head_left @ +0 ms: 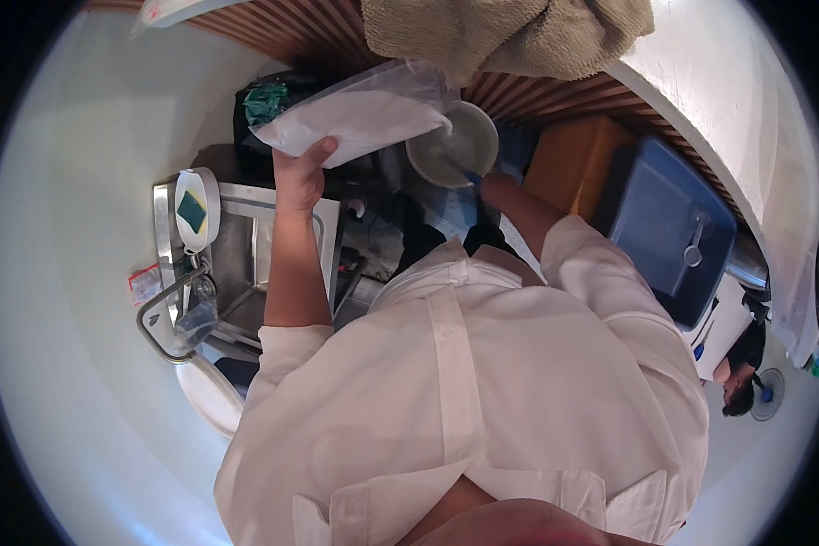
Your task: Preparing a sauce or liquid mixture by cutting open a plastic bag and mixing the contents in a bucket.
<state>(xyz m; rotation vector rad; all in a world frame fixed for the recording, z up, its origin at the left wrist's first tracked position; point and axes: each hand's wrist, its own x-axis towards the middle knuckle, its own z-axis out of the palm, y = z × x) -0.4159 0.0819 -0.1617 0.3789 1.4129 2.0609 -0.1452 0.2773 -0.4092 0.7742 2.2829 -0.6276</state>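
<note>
A clear plastic bag (pixel 364 118) partly filled with white powder lies tilted across my left hand (pixel 302 173), whose thumb presses on its near side. The bag's right end hangs over the rim of a round whitish bucket (pixel 414 164), and a little white powder shows at its mouth. Cloudy pale liquid fills part of the bucket. My right hand (pixel 499 189) is closed round the blue handle (pixel 472 176) of a tool that reaches into this liquid. The tool's lower end is under the surface, so its kind is hidden.
A steel sink (pixel 257 246) with a curved faucet (pixel 146 318) stands at left, beside a white dish holding a green sponge (pixel 191 211). Right of me are an orange-brown box (pixel 573 168) and a blue tub (pixel 664 209). A tan towel (pixel 510 36) hangs ahead. Another person (pixel 744 364) is far right.
</note>
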